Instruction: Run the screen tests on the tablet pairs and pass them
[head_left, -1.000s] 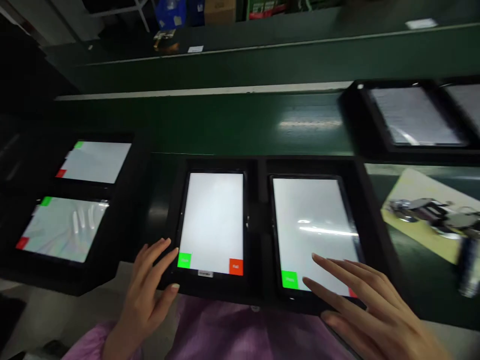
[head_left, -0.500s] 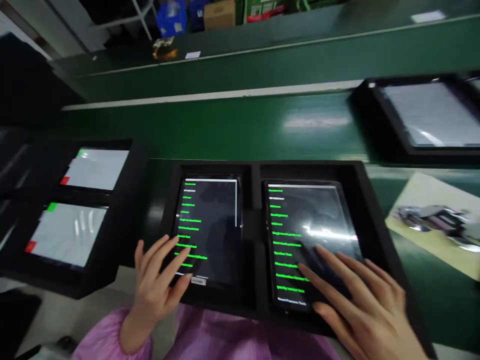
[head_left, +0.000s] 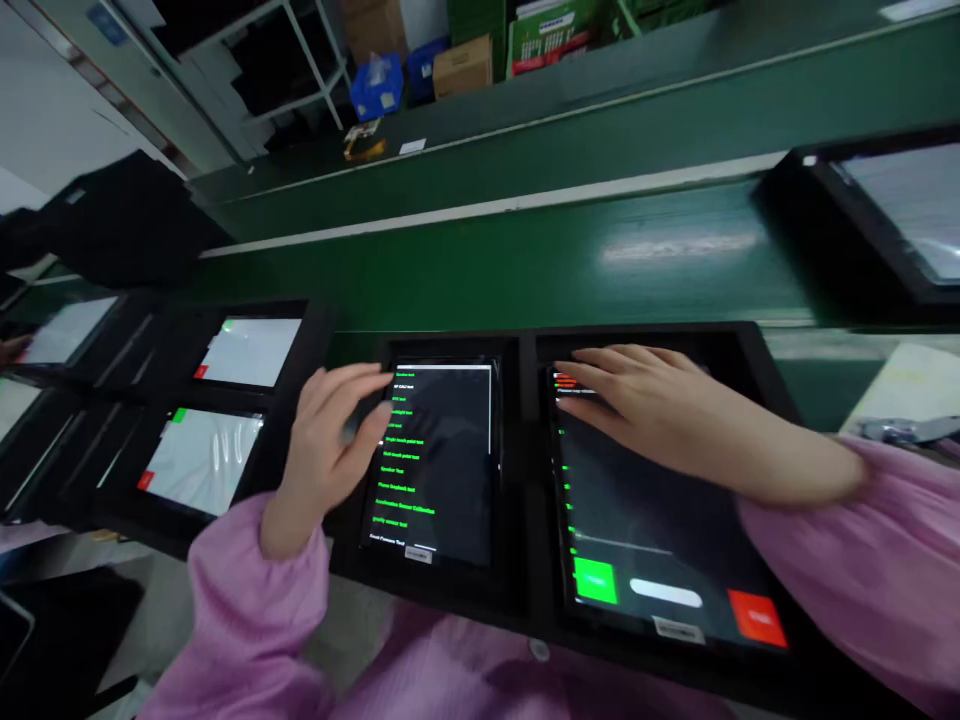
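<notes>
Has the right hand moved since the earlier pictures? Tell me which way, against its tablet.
Yes: the right hand moved up the right tablet, from lower half to top edge.

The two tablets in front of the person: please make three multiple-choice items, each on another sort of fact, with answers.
1. Where is the right hand?
A. Over the upper part of the right tablet
B. Over its lower edge
C. At the far shelves

2. What colour is the button at that tablet's lower left?
A. Red
B. Green
C. Blue

3. What does the left tablet show?
A. A blank white screen
B. A photo
C. Green text on dark

1: A, fingers lie at the screen's top.
2: B, it shows bright green.
3: C, green lines run down it.
</notes>
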